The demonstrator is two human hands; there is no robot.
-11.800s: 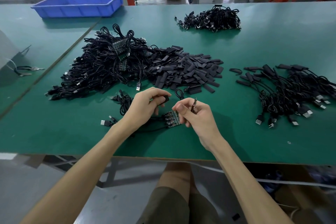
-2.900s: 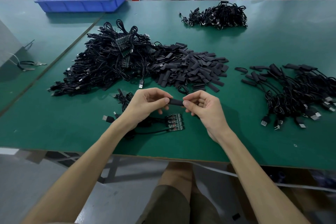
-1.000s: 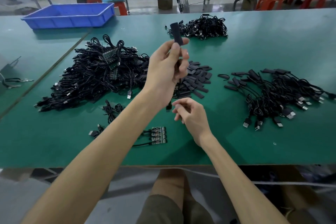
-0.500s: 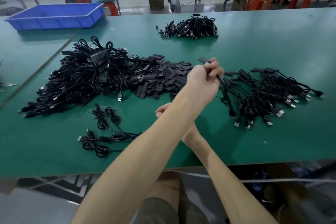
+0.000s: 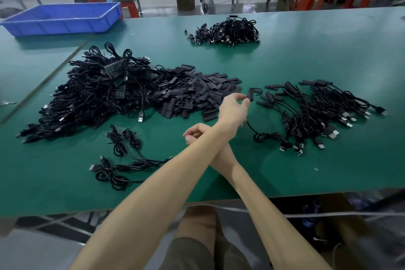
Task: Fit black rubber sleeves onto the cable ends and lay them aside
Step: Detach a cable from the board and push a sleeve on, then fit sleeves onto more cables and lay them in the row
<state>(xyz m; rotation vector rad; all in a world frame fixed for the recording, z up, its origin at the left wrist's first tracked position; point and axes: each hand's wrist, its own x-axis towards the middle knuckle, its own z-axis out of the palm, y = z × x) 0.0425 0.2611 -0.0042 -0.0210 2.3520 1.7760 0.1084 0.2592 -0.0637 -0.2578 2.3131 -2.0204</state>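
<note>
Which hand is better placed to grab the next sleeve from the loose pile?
Likely the right hand: it looks empty and lies just short of the sleeve pile. The left hand is crossed over it, pinching the sleeved cable end.

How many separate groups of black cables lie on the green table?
4: a large heap at left, a small bunch in front of it, a far pile at the back, and a sleeved pile at right. The crossed forearms could hide a stray cable.
</note>
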